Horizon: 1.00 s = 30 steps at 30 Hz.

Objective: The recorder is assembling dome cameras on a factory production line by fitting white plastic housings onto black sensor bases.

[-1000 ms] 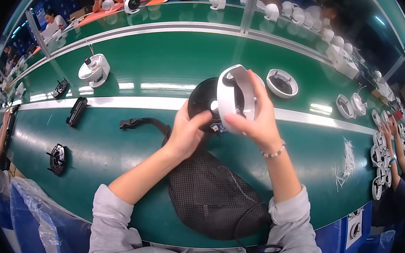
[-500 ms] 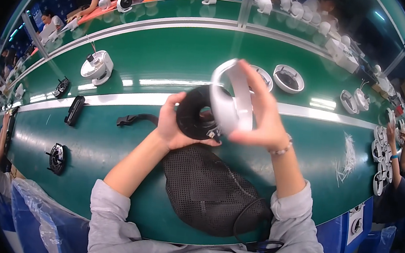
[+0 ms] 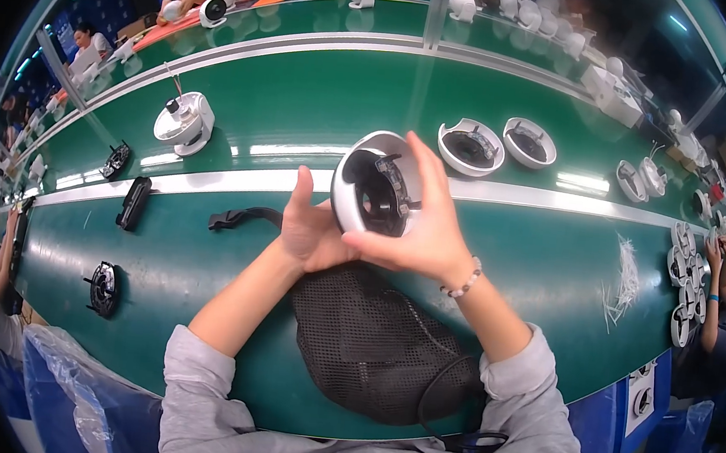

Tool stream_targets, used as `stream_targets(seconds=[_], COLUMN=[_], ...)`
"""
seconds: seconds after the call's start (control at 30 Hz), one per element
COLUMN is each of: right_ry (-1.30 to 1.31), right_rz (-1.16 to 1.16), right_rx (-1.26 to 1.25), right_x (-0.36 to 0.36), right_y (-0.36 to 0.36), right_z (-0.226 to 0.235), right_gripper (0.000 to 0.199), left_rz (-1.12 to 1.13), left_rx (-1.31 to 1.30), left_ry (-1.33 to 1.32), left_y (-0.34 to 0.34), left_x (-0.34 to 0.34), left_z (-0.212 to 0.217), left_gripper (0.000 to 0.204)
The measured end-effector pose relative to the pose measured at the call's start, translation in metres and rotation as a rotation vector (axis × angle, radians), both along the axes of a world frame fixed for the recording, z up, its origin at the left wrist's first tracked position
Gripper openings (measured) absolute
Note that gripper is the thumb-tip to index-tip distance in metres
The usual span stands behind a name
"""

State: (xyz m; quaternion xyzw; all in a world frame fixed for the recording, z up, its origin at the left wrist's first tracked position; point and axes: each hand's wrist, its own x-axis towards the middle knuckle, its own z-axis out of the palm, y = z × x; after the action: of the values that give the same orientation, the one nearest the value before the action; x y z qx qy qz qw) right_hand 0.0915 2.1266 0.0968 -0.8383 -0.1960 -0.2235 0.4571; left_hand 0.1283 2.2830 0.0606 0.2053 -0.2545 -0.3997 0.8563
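Observation:
In front of me my right hand (image 3: 432,233) grips a white rounded plastic shell (image 3: 345,194), thumb on its near side and fingers around the right side. A black ring-shaped inner part (image 3: 373,208) with a small circuit board sits inside the shell. My left hand (image 3: 314,232) is at the shell's lower left, its thumb raised and apart, its fingertips partly hidden behind the shell. Below both hands a black mesh bag (image 3: 382,342) with a cord lies on the green table. A black strap with a buckle (image 3: 241,217) is left of my left hand.
Two white shells with black insides (image 3: 471,148) stand beyond the white strip. A white housing on a base (image 3: 185,122) stands far left, black parts (image 3: 103,289) nearer. White ties (image 3: 624,282) lie right, before stacked white rings (image 3: 683,283). Co-workers' hands (image 3: 719,252) show at the right edge.
The black ring part has gone from my left hand into the white shell. My right hand has lowered and turned the shell, its opening now facing me. My left hand's thumb has come away.

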Motion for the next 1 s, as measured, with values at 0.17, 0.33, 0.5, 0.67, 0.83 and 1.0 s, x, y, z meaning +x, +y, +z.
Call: stream_targets(seconds=[0.17, 0.33, 0.5, 0.67, 0.83, 1.0], right_ry=[-0.024, -0.144, -0.11, 0.334, 0.05, 0.029], right_rz=[0.043, 0.282, 0.289, 0.185, -0.003, -0.049], right_rx=[-0.382, -0.525, -0.124, 0.335, -0.166, -0.265], right_x=[-0.011, -0.007, -0.004, -0.011, -0.014, -0.018], right_y=[0.004, -0.001, -0.02, -0.01, 0.013, 0.016], right_z=[0.009, 0.022, 0.028, 0.027, 0.001, 0.003], right_gripper=[0.116, 0.112, 0.106, 0.103, 0.111, 0.111], left_rz=[0.241, 0.206, 0.216, 0.236, 0.301, 0.358], left_rx=[0.121, 0.111, 0.079, 0.067, 0.094, 0.18], left_ry=[0.133, 0.053, 0.012, 0.094, 0.024, -0.006], left_y=[-0.006, 0.003, 0.001, 0.005, 0.005, 0.005], left_x=[-0.003, 0.0, -0.007, -0.011, -0.013, -0.011], left_z=[0.001, -0.008, 0.004, 0.002, 0.001, -0.007], left_gripper=[0.056, 0.057, 0.08, 0.076, 0.075, 0.077])
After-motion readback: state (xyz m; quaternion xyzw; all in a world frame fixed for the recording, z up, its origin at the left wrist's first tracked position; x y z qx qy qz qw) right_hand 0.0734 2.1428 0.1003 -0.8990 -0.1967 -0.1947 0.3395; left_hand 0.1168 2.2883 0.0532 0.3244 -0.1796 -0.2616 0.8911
